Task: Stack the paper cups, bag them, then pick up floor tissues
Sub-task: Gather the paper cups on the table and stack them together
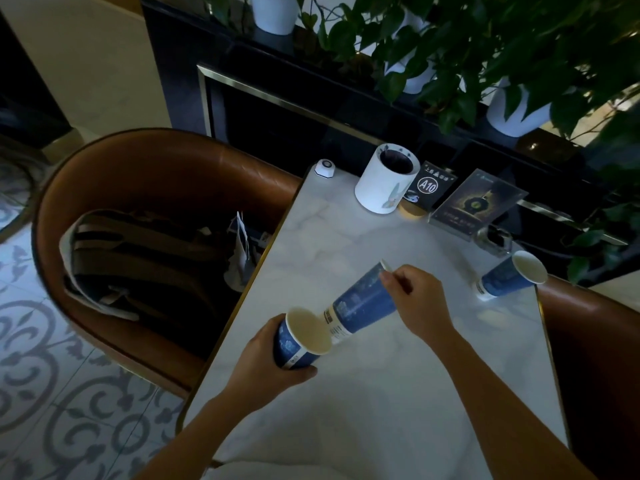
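Observation:
My left hand (273,367) grips a blue paper cup (294,344) near the marble table's (381,393) left edge, its open mouth tilted up and to the right. My right hand (420,299) holds a second blue paper cup (360,303) by its rim, tilted, with its white base pointing down at the mouth of the first cup. The base touches or just enters that mouth. A third blue cup (509,277) stands tilted at the table's right edge, apart from both hands. No bag or floor tissues are visible.
A white cylindrical holder (384,181), a table sign "A10" (427,185), an acrylic menu stand (478,202) and a small call button (325,167) sit at the table's far end. A brown leather chair (166,174) holding a backpack (138,258) stands left. Potted plants line the back ledge.

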